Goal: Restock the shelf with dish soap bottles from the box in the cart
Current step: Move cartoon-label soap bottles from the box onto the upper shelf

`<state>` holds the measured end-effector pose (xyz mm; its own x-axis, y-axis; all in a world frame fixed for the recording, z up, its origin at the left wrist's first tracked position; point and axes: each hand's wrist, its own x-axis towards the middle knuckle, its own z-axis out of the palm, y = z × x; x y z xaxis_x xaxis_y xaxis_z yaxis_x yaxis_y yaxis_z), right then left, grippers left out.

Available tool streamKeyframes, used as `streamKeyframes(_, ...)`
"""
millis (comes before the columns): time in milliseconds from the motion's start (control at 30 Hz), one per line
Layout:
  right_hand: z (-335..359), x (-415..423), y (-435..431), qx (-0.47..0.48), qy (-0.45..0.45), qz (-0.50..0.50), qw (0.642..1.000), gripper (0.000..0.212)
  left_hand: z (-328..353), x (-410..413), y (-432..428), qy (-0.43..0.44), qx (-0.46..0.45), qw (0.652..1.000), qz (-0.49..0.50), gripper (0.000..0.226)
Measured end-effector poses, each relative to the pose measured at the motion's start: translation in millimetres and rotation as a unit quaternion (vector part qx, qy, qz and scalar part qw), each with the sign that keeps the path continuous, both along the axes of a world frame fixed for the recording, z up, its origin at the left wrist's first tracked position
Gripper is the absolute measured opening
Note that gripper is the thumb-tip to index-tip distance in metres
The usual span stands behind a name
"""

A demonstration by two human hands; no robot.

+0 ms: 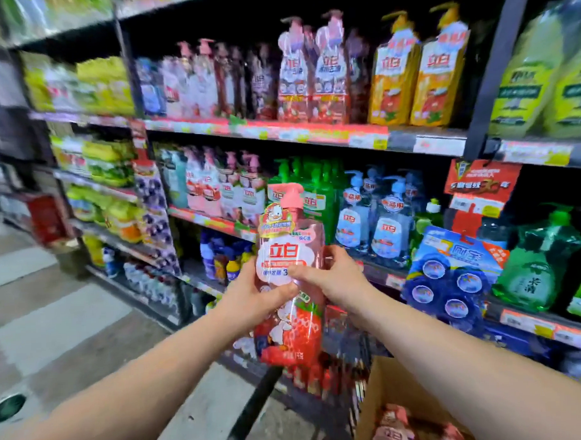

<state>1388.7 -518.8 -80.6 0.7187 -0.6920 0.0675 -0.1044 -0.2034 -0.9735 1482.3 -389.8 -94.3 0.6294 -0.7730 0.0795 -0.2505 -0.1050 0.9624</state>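
Note:
A pink strawberry-print dish soap bottle (288, 249) with a pink pump top is held upright in front of the shelves. My left hand (257, 295) grips its left side at the middle. My right hand (330, 277) grips its right side, thumb across the label. Below right, the open cardboard box (387, 387) sits in the cart, with more pink bottles (398, 426) lying inside. Matching pink bottles (222, 186) stand on the middle shelf to the left, and others (310, 77) stand on the shelf above.
Shelving (312, 133) fills the view. Green and blue pump bottles (364, 207) stand behind the held bottle. A blue pack of round blocks (452, 273) hangs at right. The cart's black bar (256, 398) runs below the bottle. Tiled aisle floor (55, 310) lies left.

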Motion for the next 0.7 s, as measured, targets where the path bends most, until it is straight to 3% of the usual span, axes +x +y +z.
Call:
streamKeyframes(200,26.0,84.8,85.5,-0.007,-0.017,0.021,1.0,0.053,24.9,83.5,85.5,-0.035,-0.017,0.999,0.034,0.064)
streamKeyframes(333,37.0,122.6,119.4,-0.014,-0.033,0.044,0.998,0.036,32.4,118.7,121.5,-0.016,-0.032,0.998,0.045,0.073)
streamKeyframes(500,44.7,167.1,137.2,-0.014,-0.03,0.057,0.998,0.06,35.1,164.4,137.7,-0.014,-0.042,0.998,0.046,0.062)
streamKeyframes(700,59.2,237.2,130.5,-0.031,-0.05,0.074,0.995,0.053,49.2,234.3,132.0,-0.041,-0.053,0.996,0.056,0.058)
